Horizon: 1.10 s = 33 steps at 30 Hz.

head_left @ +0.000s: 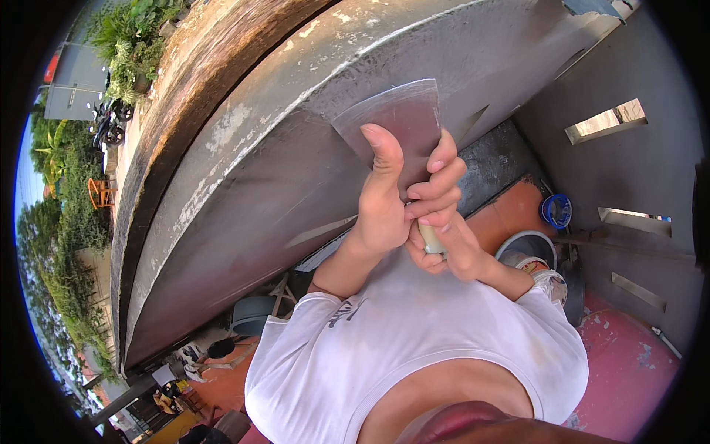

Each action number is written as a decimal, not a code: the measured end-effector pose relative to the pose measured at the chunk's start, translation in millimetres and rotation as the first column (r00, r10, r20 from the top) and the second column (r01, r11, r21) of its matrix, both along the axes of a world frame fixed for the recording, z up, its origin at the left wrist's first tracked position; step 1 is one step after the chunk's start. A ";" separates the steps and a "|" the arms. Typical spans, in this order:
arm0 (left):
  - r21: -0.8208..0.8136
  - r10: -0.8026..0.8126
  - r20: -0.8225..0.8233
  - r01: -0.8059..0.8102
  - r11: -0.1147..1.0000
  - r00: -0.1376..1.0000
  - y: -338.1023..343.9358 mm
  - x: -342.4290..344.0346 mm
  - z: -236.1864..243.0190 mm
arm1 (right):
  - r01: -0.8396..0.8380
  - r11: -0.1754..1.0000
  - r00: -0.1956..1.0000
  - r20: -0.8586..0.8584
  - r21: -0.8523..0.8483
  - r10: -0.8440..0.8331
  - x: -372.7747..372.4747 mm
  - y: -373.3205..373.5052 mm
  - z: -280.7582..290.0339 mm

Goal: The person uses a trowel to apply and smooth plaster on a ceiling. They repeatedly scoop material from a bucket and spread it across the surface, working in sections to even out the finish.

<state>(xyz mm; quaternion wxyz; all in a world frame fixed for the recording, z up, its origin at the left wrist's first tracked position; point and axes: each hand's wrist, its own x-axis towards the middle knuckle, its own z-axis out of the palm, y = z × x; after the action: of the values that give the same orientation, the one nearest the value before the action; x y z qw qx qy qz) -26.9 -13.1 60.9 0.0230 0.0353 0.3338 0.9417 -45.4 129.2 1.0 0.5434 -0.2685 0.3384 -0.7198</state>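
A wide metal scraper blade [399, 107] with a pale handle [433, 238] is raised in front of the grey, patchy sloping concrete surface [244, 192]; whether its edge touches the concrete I cannot tell. My left hand [388, 189] grips the blade, thumb lying on its face and fingers curled round the right side. My right hand [451, 248] is closed around the handle just below, against my left hand. Both forearms come up from my white T-shirt.
A grey wall [651, 170] with slots stands right, near a blue basket [555, 211], tubs [526, 248] and a pink rounded surface [621, 362]. Lower left are a grey-green tub [251, 314] and clutter. Beyond a weathered edge [170, 126] are plants, a motorbike [111, 122] and an orange chair [101, 194].
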 end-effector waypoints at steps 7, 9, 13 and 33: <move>0.053 0.013 0.027 -0.015 0.998 1.000 2.5 4.2 -4.0 | -0.006 1.000 0.997 0.077 -0.013 0.007 5.3 1.2 -2.4; 0.013 0.028 0.034 -0.028 1.000 0.999 2.1 3.6 -2.3 | 0.025 0.999 0.999 0.035 -0.033 -0.024 5.4 -1.0 -3.2; 0.037 0.037 -0.015 -0.036 0.999 0.999 -0.7 2.8 18.8 | 0.035 0.999 0.999 -0.042 0.027 -0.034 3.0 -10.2 15.6; 0.070 -0.039 -0.007 0.040 0.997 0.999 8.3 1.8 -54.0 | 0.181 0.971 0.981 0.044 0.155 -0.190 20.5 10.1 -43.5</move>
<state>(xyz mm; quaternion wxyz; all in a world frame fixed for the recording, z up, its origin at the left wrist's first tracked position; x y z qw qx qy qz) -25.1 -4.8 7.0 0.0394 0.0455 0.2997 0.9521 -24.9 139.3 -42.6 0.5021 -0.1730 0.3991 -0.7475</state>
